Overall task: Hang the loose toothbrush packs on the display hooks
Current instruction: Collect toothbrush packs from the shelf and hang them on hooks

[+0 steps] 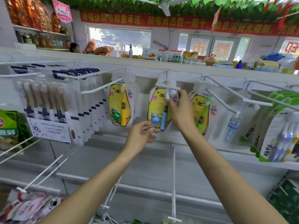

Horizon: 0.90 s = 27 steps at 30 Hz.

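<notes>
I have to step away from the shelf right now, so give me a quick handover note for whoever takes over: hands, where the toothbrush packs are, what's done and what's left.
Left hand: pinches the bottom corner of the blue toothbrush pack.
Right hand: grips that pack near its top, just under the middle hook.
Pack position: its top is at the hook's tip; whether it is fully threaded on cannot be told.
Done: a yellow toothbrush pack hangs on the hook to the left, a green toothbrush pack on the hook to the right.
Left: seat the blue pack and slide it back, then hang any packs still loose; a jumbled pile of packs lies at lower left.
</notes>
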Each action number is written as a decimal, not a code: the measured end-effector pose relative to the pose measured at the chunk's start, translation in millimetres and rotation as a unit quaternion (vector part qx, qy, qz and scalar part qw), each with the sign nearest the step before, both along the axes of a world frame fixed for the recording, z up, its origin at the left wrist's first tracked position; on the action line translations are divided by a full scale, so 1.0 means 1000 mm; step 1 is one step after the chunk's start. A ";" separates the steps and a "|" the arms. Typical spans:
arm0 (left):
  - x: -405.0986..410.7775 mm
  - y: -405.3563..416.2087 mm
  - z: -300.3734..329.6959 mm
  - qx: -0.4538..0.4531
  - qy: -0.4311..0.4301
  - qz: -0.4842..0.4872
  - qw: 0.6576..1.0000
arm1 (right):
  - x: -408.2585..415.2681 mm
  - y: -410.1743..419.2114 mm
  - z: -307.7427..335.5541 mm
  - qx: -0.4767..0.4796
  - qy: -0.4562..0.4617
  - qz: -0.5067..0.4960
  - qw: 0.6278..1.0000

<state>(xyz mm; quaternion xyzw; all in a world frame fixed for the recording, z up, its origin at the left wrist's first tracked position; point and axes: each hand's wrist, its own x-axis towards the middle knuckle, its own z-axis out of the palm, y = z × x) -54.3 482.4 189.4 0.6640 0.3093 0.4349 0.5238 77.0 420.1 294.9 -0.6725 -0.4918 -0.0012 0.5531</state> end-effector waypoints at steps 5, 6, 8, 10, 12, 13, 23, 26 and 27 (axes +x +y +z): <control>-0.020 -0.023 -0.019 -0.041 0.083 0.008 0.996 | -0.017 -0.024 -0.026 -0.084 -0.111 -0.002 0.990; -0.024 -0.027 -0.025 -0.035 0.110 0.014 0.993 | -0.020 -0.031 -0.034 -0.075 -0.120 0.016 0.990; -0.036 -0.035 -0.036 0.008 0.152 0.023 0.988 | -0.024 -0.045 -0.046 -0.047 -0.127 0.052 0.989; -0.049 -0.044 -0.042 0.066 0.182 0.016 0.981 | -0.029 -0.062 -0.054 -0.060 -0.137 0.062 0.987; -0.063 -0.055 -0.043 0.114 0.224 0.007 0.968 | -0.034 -0.082 -0.062 -0.095 -0.164 0.057 0.980; -0.070 -0.062 -0.040 0.143 0.244 0.005 0.959 | -0.037 -0.093 -0.066 -0.103 -0.178 0.058 0.977; -0.112 -0.129 0.004 0.417 0.311 -0.045 0.853 | -0.054 -0.198 -0.090 -0.097 -0.287 0.068 0.950; -0.115 -0.149 0.012 0.492 0.334 -0.037 0.803 | -0.058 -0.239 -0.092 -0.120 -0.314 0.038 0.941; -0.115 -0.155 0.012 0.511 0.337 -0.032 0.790 | -0.059 -0.253 -0.093 -0.134 -0.316 0.019 0.939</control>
